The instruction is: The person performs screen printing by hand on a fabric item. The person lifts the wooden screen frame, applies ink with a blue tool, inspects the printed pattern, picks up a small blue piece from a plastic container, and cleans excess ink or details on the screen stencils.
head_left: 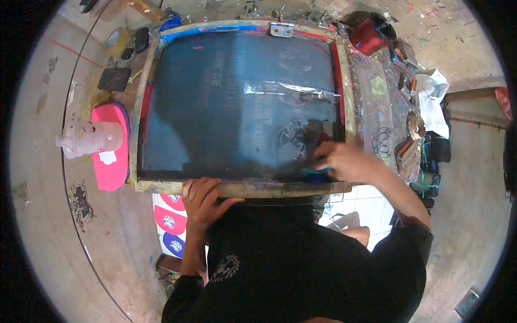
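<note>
A dark mesh printing screen in a wooden frame lies before me, with faint designs and lettering and a shiny clear strip across its upper right. My left hand grips the frame's front bar, fingers curled over it. Over the screen's lower right, my right hand is closed around something hidden and blurred; dark red and a patch of teal show beside its fingers. A metal hinge is fixed at the frame's far edge.
A pink plastic bottle lies across pink flat pieces at left. Cut printed pieces are below the frame. A red can, tools and white paper crowd the right. Dark pads sit upper left.
</note>
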